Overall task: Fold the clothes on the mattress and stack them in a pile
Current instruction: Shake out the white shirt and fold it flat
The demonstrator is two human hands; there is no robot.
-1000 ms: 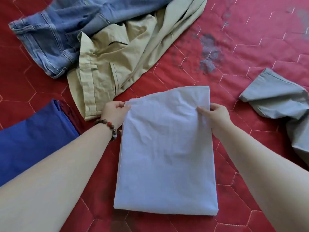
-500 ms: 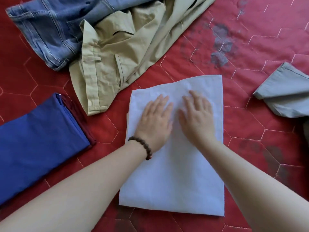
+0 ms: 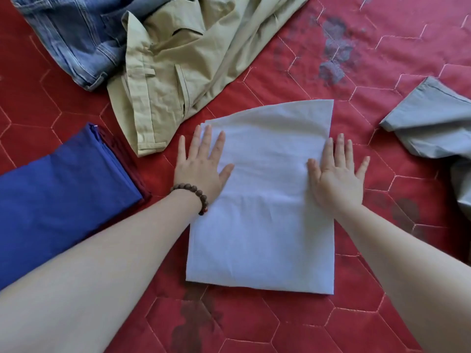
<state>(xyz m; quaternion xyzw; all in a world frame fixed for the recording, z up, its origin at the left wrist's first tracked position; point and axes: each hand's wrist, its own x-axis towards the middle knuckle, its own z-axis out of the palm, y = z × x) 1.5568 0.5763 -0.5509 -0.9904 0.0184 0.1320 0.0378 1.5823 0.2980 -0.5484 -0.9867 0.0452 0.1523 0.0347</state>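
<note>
the left hand (image 3: pixel 201 169) is laid flat on the left edge of the folded white cloth (image 3: pixel 262 220), in the middle of the frame. its fingers (image 3: pixel 205 141) are straight and spread apart, and nothing is gripped by them; the palm is pressed partly on the cloth and partly on the red mattress (image 3: pixel 356 314). a bracelet of brown beads (image 3: pixel 193 193) is worn on the left wrist.

the right hand (image 3: pixel 336 174) is laid flat on the right edge of the same cloth, a little to the right of the centre. its fingers (image 3: pixel 340 151) are also straight and a little spread, with the thumb on the cloth and the small finger over the mattress. nothing is held by this hand.

the white cloth is seen as a folded rectangle, with its upper left corner a little uneven. at the left of the frame a folded blue cloth (image 3: pixel 58 200) is placed on a dark red one (image 3: pixel 127 164), of which only the edge is seen. in the upper left, blue jeans (image 3: pixel 74 34) are lying unfolded, and beige trousers (image 3: pixel 178 72) are lying partly over them, toward the upper middle. at the right edge a grey garment (image 3: pixel 433 128) is seen, well apart from the white cloth. dark stains are seen on the mattress in the upper right and at the bottom middle.
</note>
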